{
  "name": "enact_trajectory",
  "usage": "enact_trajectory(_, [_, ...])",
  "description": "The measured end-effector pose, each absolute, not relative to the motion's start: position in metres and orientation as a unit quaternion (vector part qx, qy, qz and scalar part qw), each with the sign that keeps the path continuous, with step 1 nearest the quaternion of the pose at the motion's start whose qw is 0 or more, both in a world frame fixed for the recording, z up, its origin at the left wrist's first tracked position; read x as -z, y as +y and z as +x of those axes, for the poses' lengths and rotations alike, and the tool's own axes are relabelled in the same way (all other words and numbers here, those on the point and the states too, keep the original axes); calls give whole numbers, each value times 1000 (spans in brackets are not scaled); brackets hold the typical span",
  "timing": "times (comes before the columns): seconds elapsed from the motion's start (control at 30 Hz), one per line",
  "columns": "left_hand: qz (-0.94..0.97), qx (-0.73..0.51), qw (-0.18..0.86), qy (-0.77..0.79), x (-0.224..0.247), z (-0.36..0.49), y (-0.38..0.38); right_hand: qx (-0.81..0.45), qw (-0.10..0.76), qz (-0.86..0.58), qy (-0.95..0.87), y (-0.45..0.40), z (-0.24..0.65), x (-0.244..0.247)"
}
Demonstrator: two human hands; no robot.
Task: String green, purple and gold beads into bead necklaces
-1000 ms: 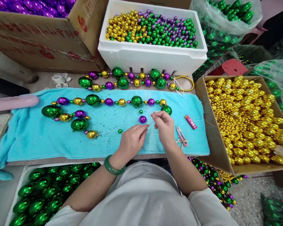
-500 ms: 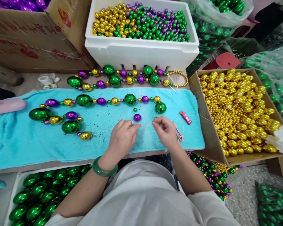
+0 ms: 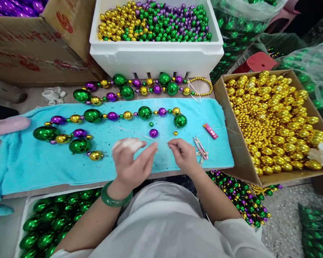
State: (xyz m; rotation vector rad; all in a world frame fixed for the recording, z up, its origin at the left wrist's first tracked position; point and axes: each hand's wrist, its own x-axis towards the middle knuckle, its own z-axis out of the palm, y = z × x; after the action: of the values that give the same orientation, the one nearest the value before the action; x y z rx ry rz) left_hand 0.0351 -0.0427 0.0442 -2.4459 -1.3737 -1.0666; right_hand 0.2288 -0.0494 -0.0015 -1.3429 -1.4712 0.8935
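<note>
My left hand [image 3: 130,163], smeared by motion, is raised over the blue towel [image 3: 56,168] with its fingers apart. A faint thread runs near its fingertips. My right hand [image 3: 183,154] pinches thin clear thread, just right of my left hand. Loose above the hands are a purple bead [image 3: 153,133], a small green bead [image 3: 151,124] and a small gold bead [image 3: 176,133]. A bead string with a large green bead [image 3: 93,115] curves over the towel, ending at a gold bead [image 3: 96,155]. Pink snips [image 3: 201,147] lie right of my right hand.
A white foam box [image 3: 156,53] of small beads stands behind a finished-looking strand [image 3: 127,92]. At right is a carton [image 3: 233,143] of gold beads. A pink packet [image 3: 210,130] lies on the towel. Large green beads [image 3: 47,215] fill a tray at lower left.
My left hand has lifted and opened from its pinch on the thread. My right hand has shifted slightly left and down, still pinching. The whole view has shifted a little.
</note>
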Motion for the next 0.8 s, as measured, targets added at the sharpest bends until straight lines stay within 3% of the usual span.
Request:
enact_trajectory(0.13, [-736, 422, 29, -528, -43, 29, -28, -371, 557, -565, -482, -42, 248, -17])
enact_trajectory(0.3, [-779, 297, -97, -544, -4, 38, 2, -350, 644, -523, -435, -29, 267, -53])
enact_trajectory(0.5, [-807, 194, -109, -547, 30, 48, 11, -306, 662, -496, -472, -15, 275, -75])
enact_trajectory(0.8, [-789, 163, -140, -575, 40, 48, 15, -257, 686, -490, -472, -2, 286, -85])
